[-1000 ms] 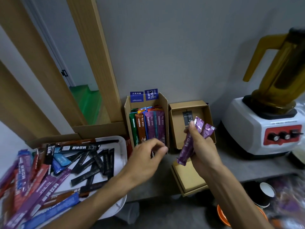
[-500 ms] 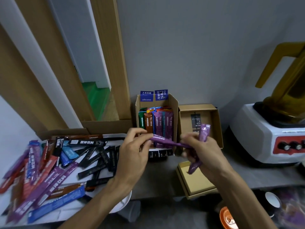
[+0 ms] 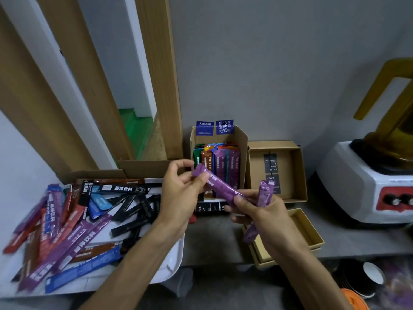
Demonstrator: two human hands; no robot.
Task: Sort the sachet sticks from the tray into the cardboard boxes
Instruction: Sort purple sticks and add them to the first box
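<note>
While a white blender (image 3: 366, 182) stood right on the grey counter (image 3: 214, 238) and a white tray (image 3: 176, 260) heaped with sachet sticks (image 3: 67, 231) lay left, a stick-packed tall cardboard box (image 3: 242, 139) and a shallow box (image 3: 297, 173) sat between. Before them, the left hand (image 3: 178, 198) pinched one end of a purple sachet stick (image 3: 221, 186); the right hand (image 3: 263, 211) gripped its other end plus a second purple stick (image 3: 264, 195). A boxed stick (image 3: 207, 163) seemingly read "15g".

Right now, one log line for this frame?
left hand: pinches purple sachet | right hand: grips second purple sachet, touches first | tray: many sachets
</note>
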